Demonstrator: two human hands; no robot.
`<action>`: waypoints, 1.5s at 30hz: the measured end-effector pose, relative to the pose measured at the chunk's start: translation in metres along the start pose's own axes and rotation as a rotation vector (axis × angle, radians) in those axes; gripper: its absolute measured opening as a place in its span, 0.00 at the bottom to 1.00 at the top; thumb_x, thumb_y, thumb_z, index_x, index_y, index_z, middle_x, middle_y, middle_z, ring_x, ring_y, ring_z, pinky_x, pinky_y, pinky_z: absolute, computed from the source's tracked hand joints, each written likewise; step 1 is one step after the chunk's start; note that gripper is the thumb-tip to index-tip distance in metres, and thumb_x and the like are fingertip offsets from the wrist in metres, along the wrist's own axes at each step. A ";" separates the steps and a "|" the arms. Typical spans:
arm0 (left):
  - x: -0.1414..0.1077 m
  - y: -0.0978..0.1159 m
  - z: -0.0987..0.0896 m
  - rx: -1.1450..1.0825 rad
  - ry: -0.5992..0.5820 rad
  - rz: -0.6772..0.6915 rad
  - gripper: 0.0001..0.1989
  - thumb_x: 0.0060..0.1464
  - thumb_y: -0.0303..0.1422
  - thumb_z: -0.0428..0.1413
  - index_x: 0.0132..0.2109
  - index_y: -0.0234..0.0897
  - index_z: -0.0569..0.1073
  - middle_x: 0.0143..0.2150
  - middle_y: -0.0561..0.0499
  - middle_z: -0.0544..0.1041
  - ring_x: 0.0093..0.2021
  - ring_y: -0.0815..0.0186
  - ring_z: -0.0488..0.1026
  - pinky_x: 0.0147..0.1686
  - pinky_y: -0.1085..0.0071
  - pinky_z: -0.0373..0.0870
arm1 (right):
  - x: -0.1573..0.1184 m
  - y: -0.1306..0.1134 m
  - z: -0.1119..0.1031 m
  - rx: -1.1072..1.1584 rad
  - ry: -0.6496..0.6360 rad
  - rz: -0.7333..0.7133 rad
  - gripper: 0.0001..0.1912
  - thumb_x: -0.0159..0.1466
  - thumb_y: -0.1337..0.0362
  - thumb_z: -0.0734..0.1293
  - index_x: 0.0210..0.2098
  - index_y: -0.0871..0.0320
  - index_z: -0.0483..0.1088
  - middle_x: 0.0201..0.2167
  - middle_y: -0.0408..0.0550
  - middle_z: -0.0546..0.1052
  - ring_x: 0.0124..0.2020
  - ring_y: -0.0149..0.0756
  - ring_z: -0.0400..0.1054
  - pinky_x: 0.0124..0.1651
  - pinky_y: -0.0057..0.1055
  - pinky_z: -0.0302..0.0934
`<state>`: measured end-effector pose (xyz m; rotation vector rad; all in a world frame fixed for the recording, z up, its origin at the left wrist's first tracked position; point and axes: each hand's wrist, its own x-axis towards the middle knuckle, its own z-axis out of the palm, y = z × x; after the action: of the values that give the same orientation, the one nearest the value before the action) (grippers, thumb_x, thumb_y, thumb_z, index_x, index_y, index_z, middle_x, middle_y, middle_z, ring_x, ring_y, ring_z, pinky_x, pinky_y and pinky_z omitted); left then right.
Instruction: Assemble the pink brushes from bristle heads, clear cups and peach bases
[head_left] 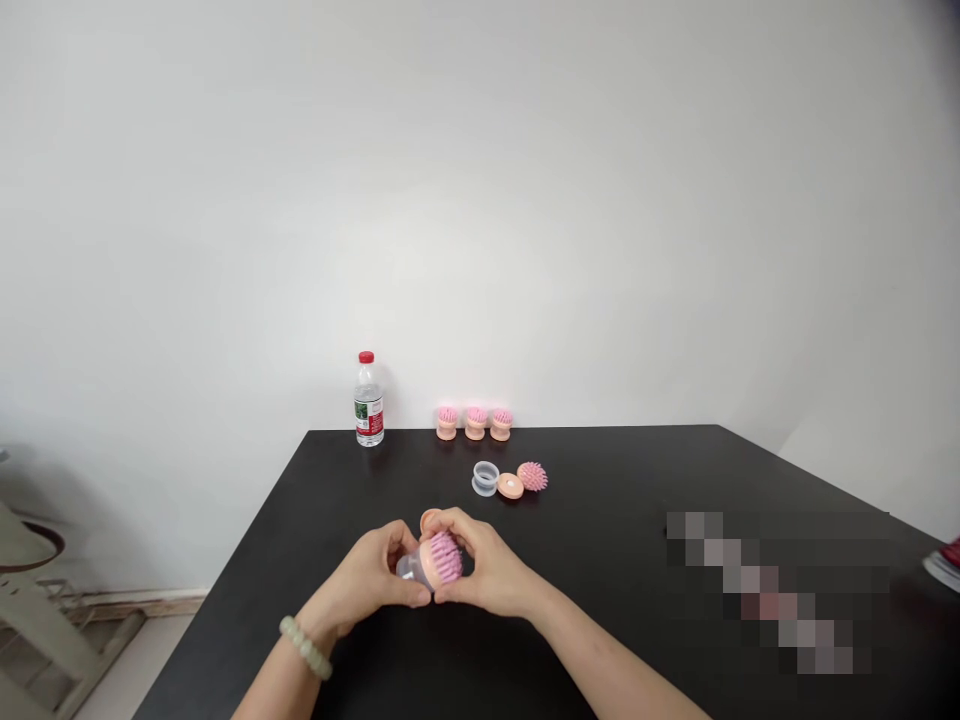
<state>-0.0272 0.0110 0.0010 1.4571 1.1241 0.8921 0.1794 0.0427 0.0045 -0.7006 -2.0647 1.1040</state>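
Between my two hands, above the near part of the black table, is a brush head (444,560) with pink bristles and a peach rim, its bristles facing right. A clear plastic cup (411,568) sits against its left side. My left hand (379,575), with a beaded bracelet at the wrist, is closed around the clear cup. My right hand (484,565) grips the brush head, fingers on top and thumb below. Behind the right fingertips a peach round piece (429,520) shows in part; which hand holds it I cannot tell.
Beyond my hands lie a clear ring-shaped part (485,479), a peach disc (510,487) and a pink bristle head (532,477). Three assembled brushes (475,424) stand along the wall, right of a water bottle (369,400). A pixelated patch covers the table's right side.
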 end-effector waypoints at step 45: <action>0.025 -0.031 0.001 0.827 0.590 0.140 0.35 0.43 0.29 0.66 0.60 0.40 0.68 0.58 0.43 0.66 0.56 0.50 0.66 0.56 0.56 0.68 | 0.024 0.054 0.007 -0.724 0.220 0.094 0.25 0.58 0.72 0.73 0.54 0.60 0.67 0.52 0.55 0.72 0.55 0.48 0.65 0.58 0.42 0.64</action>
<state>-0.0247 0.0353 -0.0307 2.0093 2.0094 1.0475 0.1662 0.0837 -0.0374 -1.2097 -2.2376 0.2685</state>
